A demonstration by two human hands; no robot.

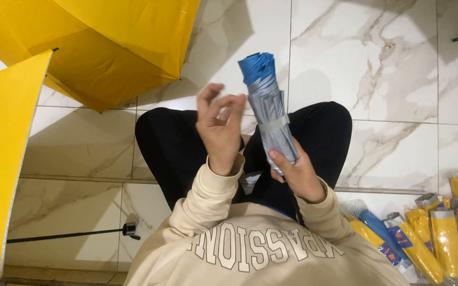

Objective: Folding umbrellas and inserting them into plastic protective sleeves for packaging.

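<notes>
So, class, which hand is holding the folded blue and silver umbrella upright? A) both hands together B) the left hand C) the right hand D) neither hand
C: the right hand grips the folded umbrella near its lower end, while the left hand is raised beside it, apart.

The folded umbrella stands upright at the centre, above the person's crossed legs. The right hand grips its lower end at five o'clock. The left hand is raised just beside it at nine o'clock, apart from it. Two open umbrellas lie on the floor at ten o'clock, well apart. A row of wrapped umbrellas lies on the floor at four o'clock, near the person's right elbow.
</notes>
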